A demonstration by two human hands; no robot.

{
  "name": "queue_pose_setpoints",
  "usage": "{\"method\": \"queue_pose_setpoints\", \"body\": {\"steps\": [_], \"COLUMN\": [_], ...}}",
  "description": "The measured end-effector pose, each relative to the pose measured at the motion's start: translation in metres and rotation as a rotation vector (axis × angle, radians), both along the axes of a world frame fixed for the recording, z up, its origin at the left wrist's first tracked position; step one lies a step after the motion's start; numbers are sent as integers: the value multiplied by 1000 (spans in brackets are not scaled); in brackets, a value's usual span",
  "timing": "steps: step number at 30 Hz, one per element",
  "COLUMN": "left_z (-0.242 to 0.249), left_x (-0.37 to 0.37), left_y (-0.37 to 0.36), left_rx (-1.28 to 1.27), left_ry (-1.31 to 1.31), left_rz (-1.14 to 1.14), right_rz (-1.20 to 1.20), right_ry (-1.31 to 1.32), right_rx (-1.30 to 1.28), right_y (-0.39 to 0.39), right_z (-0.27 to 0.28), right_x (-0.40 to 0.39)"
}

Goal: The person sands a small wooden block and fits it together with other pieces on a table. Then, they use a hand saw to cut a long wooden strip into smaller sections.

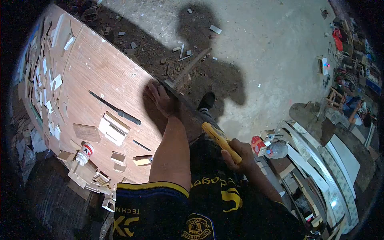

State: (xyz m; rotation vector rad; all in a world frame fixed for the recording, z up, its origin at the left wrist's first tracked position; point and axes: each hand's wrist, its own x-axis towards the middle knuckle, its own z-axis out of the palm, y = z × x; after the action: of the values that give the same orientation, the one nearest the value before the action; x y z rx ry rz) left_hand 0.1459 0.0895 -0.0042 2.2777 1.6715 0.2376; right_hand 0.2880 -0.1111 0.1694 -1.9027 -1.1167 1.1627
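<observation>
My left hand (160, 96) presses down at the edge of the wood-grain tabletop (96, 68), fingers forward and slightly apart. By its fingertips a narrow wooden strip (190, 68) juts past the edge over the floor. My right hand (239, 156) is closed around the yellow handle of a handsaw (218, 138), low in front of my body. Its dark blade seems to run toward my left hand along the table edge; shadow hides most of it. A long dark tool with a black handle (120, 112) lies on the table, left of my left arm.
On the table are a pale open box (114, 129), a white bottle (85, 154), a thin dark pen-like stick (142, 145) and many offcuts (56, 82). Debris (176, 50) litters the floor. Long panels (316, 164) and a clear plastic bottle (277, 149) are at right. Another person (354, 110) is at far right.
</observation>
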Motion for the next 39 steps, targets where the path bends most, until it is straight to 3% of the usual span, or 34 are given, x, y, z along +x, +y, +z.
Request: {"method": "queue_pose_setpoints", "body": {"steps": [4,7,10,12,15,19,21,24,28,30,31,33,37,39], "left_z": [-50,-36,-39,-61,-54,-48,-45,-19,-60,-69,-71,-56,-47,-26], "left_x": [-17,-14,-11,-13,-14,-8,-10,-13,-17,-12,-13,-10,-7,-7], "left_y": [-4,-3,1,-7,-7,-6,-4,4,-5,1,-1,-5,-7,3], "left_rx": [169,115,103,98,104,96,58,76,144,256,256,144,177,414], "left_ry": [-6,82,62,-91,-119,-8,-212,-25,-14,-287,-285,-24,-160,44], "left_rz": [42,34,-11,92,27,6,81,-22,-12,39,33,-22,88,-172], "right_rz": [15,-74,25,23,12,-4,1,22,47,69,101,83,50,100], "right_ry": [-78,52,-74,-60,-31,-16,6,6,-58,-62,-59,-47,-52,-85], "right_rx": [13,-127,-107,-129,-180,-173,-197,-213,-196,-237,-278,-299,-264,-232], "right_y": [3,22,27,29,32,36,35,34,37,35,36,41,42,33], "right_z": [3,19,29,37,42,47,55,51,51,62,66,70,72,69], "right_x": [-2,1,1,0,1,-1,0,-2,-2,3,3,3,4,3]}}
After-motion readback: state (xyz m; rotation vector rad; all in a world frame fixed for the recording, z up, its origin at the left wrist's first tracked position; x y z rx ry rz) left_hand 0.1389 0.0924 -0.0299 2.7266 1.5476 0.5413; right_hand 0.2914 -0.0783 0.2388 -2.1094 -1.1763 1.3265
